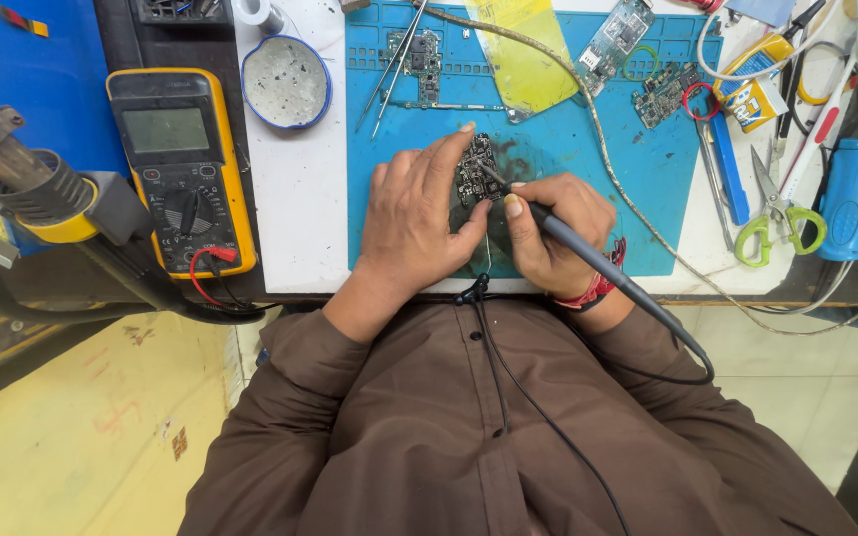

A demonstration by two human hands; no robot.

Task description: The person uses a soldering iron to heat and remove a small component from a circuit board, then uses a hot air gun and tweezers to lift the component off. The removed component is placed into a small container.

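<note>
Head view: left hand (411, 220) presses the circuit board (476, 169) flat at the blue mat's (568, 139) centre; right hand (553, 233), fingers clamped around the soldering iron (588, 248), should keep its tip steady.

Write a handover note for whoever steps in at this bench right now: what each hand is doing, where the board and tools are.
Left hand: flat on the blue mat, fingers steadying the small circuit board.
Right hand: grips the soldering iron like a pen, tip on the board.
Nearby: tweezers and spare boards further back on the mat, multimeter on the left, scissors on the right.
Done and left: cannot tell which joints are finished.
</note>
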